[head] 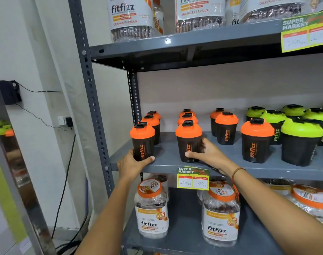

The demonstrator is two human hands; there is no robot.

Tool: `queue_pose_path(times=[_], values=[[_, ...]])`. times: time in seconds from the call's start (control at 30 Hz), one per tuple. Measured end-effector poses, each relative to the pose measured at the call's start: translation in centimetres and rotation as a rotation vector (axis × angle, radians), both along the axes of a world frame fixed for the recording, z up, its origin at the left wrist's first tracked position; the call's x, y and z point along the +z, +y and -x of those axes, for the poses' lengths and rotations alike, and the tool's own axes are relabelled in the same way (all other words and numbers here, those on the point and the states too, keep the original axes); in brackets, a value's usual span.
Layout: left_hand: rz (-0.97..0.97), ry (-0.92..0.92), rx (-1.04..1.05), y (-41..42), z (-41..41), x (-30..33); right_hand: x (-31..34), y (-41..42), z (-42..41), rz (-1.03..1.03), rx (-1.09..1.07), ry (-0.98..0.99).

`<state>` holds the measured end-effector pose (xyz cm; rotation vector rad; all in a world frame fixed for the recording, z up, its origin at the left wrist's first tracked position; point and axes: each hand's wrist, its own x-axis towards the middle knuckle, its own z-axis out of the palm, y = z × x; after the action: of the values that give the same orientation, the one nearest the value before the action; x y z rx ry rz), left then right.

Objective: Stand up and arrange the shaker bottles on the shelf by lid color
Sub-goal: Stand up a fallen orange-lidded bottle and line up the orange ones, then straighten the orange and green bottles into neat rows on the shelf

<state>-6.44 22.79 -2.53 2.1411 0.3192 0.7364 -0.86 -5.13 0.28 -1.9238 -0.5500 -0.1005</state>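
Black shaker bottles stand upright on the grey middle shelf (168, 155). Several with orange lids fill the left and middle in rows; several with green lids (300, 142) crowd the right end. My left hand (133, 162) grips the base of the front-left orange-lid bottle (142, 142) at the shelf's front edge. My right hand (208, 155) wraps the lower part of the front orange-lid bottle (188, 142) of the second row, thumb across its front. Another orange-lid bottle (256, 142) stands alone beside the green ones.
A price tag (193, 178) hangs from the shelf edge between my arms. Large fitfizz jars (151, 208) stand on the shelf below and on the shelf above (131, 17). The slotted grey upright (94, 111) bounds the left side, with a wall socket and cables beyond.
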Motion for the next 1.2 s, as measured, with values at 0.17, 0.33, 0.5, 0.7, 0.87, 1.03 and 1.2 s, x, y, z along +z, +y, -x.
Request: queue_pose_path(times=[0.17, 0.33, 0.5, 0.7, 0.87, 1.03, 1.2], values=[[0.316, -0.225, -0.009, -1.3, 2.3, 0.1, 0.3, -0.4, 0.9, -0.028, -0.013, -0.013], [0.206, -0.616, 0.18, -6.9, 5.9, 0.9, 0.3, -1.1, 2.3, -0.142, -0.147, -0.138], [0.016, -0.79, -0.086, -15.0, 6.0, 2.3, 0.8, -3.5, 4.7, -0.144, -0.344, -0.585], [-0.043, -0.576, -0.428, -23.2, 3.1, 2.9, 2.1, -10.6, 6.4, -0.186, -0.746, -0.897], [-0.142, -0.174, -0.553, -27.6, -1.1, 2.8, 0.6, -17.7, 6.0, -0.199, -0.958, -0.759], [-0.074, 0.15, -0.598, -30.0, -5.2, 2.6, -0.9, -22.5, 4.3, -0.026, -0.887, -0.339], [0.158, 0.237, -0.651, -30.7, -6.7, 3.2, -0.7, -25.2, 1.6, 0.045, -0.702, -0.121]])
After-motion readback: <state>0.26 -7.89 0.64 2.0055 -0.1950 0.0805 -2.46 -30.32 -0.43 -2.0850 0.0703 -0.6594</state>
